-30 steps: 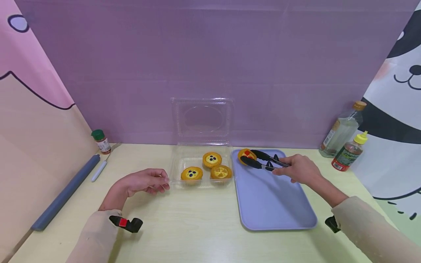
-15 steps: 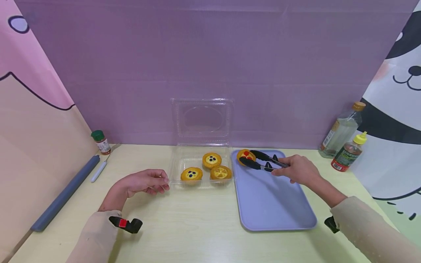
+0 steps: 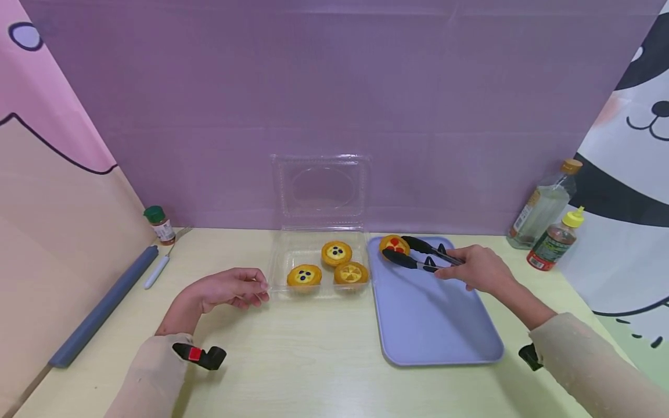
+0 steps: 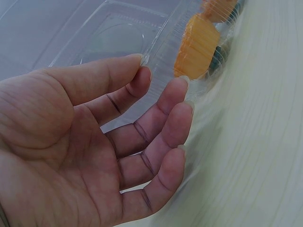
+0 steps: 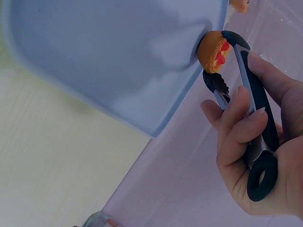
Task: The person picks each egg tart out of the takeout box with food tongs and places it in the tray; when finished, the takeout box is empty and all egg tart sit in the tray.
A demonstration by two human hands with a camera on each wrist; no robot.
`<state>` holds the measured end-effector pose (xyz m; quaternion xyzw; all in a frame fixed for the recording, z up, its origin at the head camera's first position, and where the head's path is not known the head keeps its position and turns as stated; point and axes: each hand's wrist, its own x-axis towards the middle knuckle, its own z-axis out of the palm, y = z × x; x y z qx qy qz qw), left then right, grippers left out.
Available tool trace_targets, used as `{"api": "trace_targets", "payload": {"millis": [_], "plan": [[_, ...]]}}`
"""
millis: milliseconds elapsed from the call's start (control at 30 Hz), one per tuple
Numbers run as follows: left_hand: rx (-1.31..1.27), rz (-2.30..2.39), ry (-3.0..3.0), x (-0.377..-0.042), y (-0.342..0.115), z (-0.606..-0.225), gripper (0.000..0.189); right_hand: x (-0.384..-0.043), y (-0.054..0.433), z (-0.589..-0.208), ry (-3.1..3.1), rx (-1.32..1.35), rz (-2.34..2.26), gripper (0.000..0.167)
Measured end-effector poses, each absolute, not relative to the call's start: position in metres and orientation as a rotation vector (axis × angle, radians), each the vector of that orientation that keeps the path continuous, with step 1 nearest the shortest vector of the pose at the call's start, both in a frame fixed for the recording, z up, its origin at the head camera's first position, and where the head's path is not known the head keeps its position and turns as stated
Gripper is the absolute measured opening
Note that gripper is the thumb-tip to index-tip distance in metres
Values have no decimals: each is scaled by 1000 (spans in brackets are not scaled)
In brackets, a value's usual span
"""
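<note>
In the head view my right hand [image 3: 481,268] grips black-tipped tongs [image 3: 424,252] above the far left corner of the lavender tray [image 3: 439,325]. A tart with red topping [image 3: 394,245] lies between the tongs' tips; in the right wrist view the tart [image 5: 213,52] is tilted and casts a shadow on the tray. Whether both tips press on it I cannot tell. My left hand [image 3: 228,288] pinches the near left corner of a clear plastic clamshell box [image 3: 284,258] between thumb and forefinger, other fingers loosely bent [image 4: 156,123]. Inside sit two blueberry-dotted tarts [image 3: 305,276] and a yellow-topped one [image 3: 351,273].
The box's lid [image 3: 323,188] stands raised against the purple backdrop. A glass bottle [image 3: 543,212] and a yellow-capped bottle [image 3: 555,247] stand at the far right. On the left are a green-capped jar [image 3: 161,226], a white-handled tool [image 3: 157,273] and a long blue roll [image 3: 107,305].
The red-topped tart and the tongs have shifted very slightly to the right, and more of the tart's topping shows. The left hand and the box have not moved.
</note>
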<state>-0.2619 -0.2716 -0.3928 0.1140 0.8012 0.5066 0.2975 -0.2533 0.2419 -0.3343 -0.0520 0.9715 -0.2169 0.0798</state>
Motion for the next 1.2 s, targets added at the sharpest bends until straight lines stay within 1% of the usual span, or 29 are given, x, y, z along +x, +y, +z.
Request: {"api": "trace_targets", "payload": {"millis": [233,467,633,1033,1100,1200], "plan": [[294,1342,2128,-262,-272,-393,26,-252,246,-335,2915,-153,-650,78],[296,1343,2125,-262,-272,-394,26,-255,245,-338,2913,-151,-656,83],[294,1342,2128,-262,-272,-394,25,-257,243,-338,2904,-152,-649,82],[300,1336,2134,-262,-271,-393,29,-256,244,-332,2929,-90,-638,97],[299,1337,2134,-262,-271,-393,29,-255,245,-330,2957,-73,-633,95],[300,1340,2131,-262,-271,-392,28,-253,246,-325,2994,-74,-648,86]]}}
